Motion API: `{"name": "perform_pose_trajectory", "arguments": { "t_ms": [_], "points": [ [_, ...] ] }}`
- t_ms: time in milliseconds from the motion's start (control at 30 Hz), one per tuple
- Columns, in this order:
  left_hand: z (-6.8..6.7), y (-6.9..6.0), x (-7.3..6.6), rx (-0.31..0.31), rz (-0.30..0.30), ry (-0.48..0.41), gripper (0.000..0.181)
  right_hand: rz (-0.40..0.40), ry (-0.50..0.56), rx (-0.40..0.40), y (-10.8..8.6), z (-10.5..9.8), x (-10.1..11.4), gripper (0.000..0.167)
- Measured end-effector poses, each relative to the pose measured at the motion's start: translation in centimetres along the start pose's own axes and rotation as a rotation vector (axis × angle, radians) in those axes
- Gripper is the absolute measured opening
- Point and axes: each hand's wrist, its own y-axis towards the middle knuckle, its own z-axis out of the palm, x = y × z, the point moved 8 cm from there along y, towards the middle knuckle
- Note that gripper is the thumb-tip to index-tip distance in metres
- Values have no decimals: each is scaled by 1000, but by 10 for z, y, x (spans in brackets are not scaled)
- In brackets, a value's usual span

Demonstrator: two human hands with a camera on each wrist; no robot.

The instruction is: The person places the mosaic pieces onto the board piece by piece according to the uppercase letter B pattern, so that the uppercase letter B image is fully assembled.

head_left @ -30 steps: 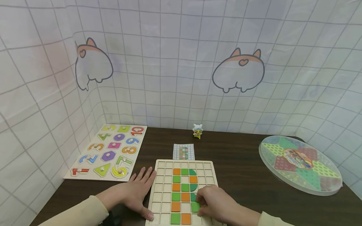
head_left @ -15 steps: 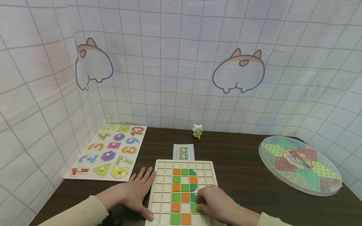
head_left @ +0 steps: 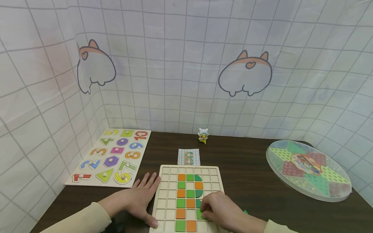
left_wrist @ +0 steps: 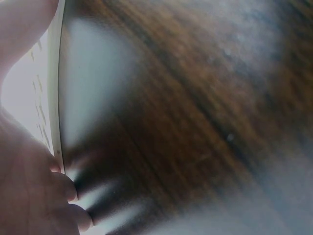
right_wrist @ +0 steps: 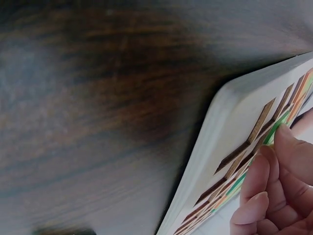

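Observation:
A pale wooden grid board [head_left: 166,204] lies on the dark table, with orange and green square tiles and dark green rounded tiles set in its cells. My left hand [head_left: 137,197] lies with fingers spread along the board's left edge, the thumb touching its lower left. In the left wrist view, the left hand [left_wrist: 29,186] borders the board's side. My right hand [head_left: 220,208] is over the board's right part, thumb and index finger pinching a green square tile [head_left: 199,213]. In the right wrist view, the right hand [right_wrist: 279,191] has its fingertips at that green tile [right_wrist: 277,126], its other fingers curled.
A printed pattern card [head_left: 188,157] lies just behind the board, with a small figurine [head_left: 203,136] farther back. A number-and-shape puzzle [head_left: 109,158] is on the left, a round game board [head_left: 309,170] on the right. A green piece [head_left: 245,212] shows beside the right wrist.
The right hand's fingertips have shifted slightly left onto the green square tile, covering more of it. A green piece beside the right wrist has come into view. The left hand stays put.

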Motion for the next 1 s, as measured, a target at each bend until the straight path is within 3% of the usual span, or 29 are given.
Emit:
{"name": "perform_pose_trajectory", "arguments": {
  "t_ms": [167, 433, 633, 867, 1000],
  "points": [
    [-5, -5, -7, 5, -26, 16, 137, -6, -10, 6, 0, 0, 1, 8],
    [-4, -4, -6, 18, 2, 7, 140, -26, -32, 44, -3, -2, 0, 6],
    [0, -2, -2, 20, -10, 12, 140, -73, -1, -9, -12, -14, -4, 9],
    [9, 10, 14, -17, 1, 11, 147, -56, -46, -112, -36, -46, -37, 8],
    [13, 15, 18, -19, -3, 15, 149, -4, -40, -108, -53, -58, -65, 6]
  ]
}}
